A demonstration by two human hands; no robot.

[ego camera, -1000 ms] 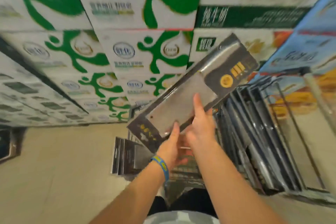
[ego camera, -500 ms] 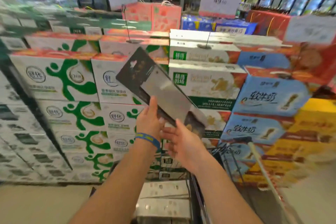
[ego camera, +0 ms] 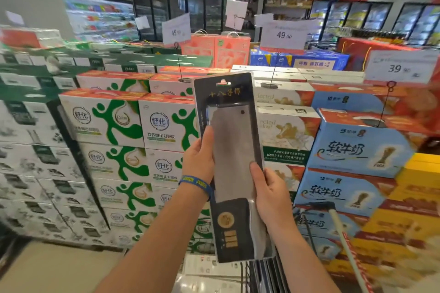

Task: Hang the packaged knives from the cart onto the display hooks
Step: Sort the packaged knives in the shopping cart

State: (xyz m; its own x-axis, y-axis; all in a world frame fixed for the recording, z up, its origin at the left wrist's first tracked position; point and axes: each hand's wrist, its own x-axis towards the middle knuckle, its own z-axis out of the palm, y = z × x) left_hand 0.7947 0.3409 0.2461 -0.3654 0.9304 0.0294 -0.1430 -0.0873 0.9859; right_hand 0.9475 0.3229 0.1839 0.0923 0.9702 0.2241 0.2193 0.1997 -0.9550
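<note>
A packaged cleaver (ego camera: 232, 150) in a black card with a clear blister stands upright in front of me, its hang hole at the top. My left hand (ego camera: 198, 157), with a blue wristband, grips its left edge, thumb on the blade window. My right hand (ego camera: 269, 195) holds the right edge lower down, thumb on the front. Below, the cart (ego camera: 259, 276) shows more dark packaged knives standing on edge. No display hooks are in view.
Stacked milk cartons fill the view: green-and-white ones (ego camera: 123, 126) at left, blue ones (ego camera: 357, 150) at right. Price signs (ego camera: 283, 35) stand on wire holders. A white-and-red cart handle (ego camera: 342, 238) slants at lower right. Refrigerated cases line the back wall.
The package has swung from tilted to upright, hang hole up, and risen. My view has lifted from the cart to the store. Both hands now hold its side edges.
</note>
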